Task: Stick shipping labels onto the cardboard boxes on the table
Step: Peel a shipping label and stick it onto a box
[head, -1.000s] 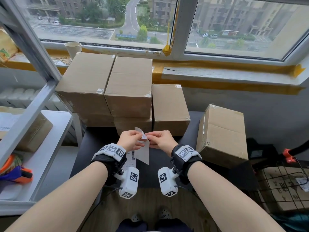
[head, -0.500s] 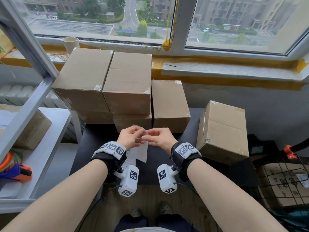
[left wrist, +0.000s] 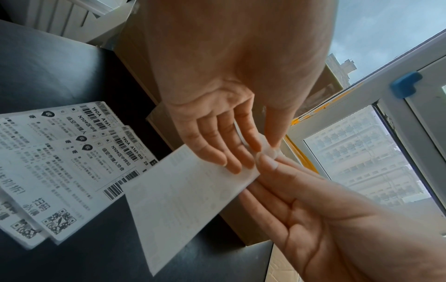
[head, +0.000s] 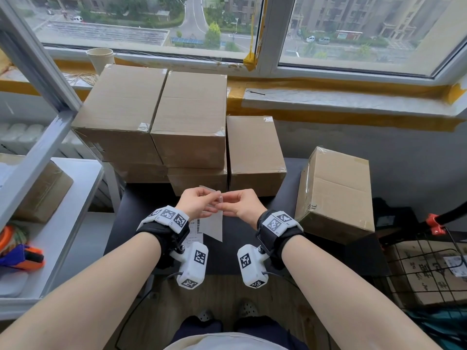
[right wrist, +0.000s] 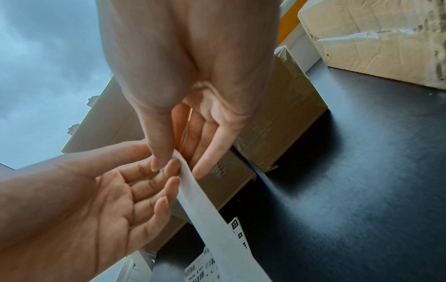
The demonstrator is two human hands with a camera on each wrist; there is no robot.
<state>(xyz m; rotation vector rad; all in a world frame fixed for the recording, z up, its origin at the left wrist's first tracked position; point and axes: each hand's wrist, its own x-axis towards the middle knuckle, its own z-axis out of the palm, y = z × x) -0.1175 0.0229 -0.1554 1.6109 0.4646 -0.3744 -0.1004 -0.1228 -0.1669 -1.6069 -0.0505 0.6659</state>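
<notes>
A white shipping label [head: 214, 227] hangs over the dark table [head: 227, 258], and both hands pinch its top edge. My left hand [head: 207, 200] and right hand [head: 227, 201] meet fingertip to fingertip there. The left wrist view shows the left hand [left wrist: 260, 150] with the label [left wrist: 188, 200] under its fingers. In the right wrist view the right hand [right wrist: 178, 162] pinches the label [right wrist: 210, 219] between thumb and fingers. More printed labels [left wrist: 60, 162] lie on the table under the left wrist. Plain cardboard boxes [head: 189, 122] are stacked just beyond the hands.
A single box [head: 255, 152] stands right of the stack, and a tilted box [head: 336, 190] sits at the table's right edge. A white shelf [head: 63, 223] on the left carries a box and an orange tape dispenser [head: 22, 256]. A wire basket [head: 429, 269] stands at right.
Both hands keep hold of the label's top edge and have shifted slightly forward toward the boxes. The label corner that stood up above the fingers now shows less.
</notes>
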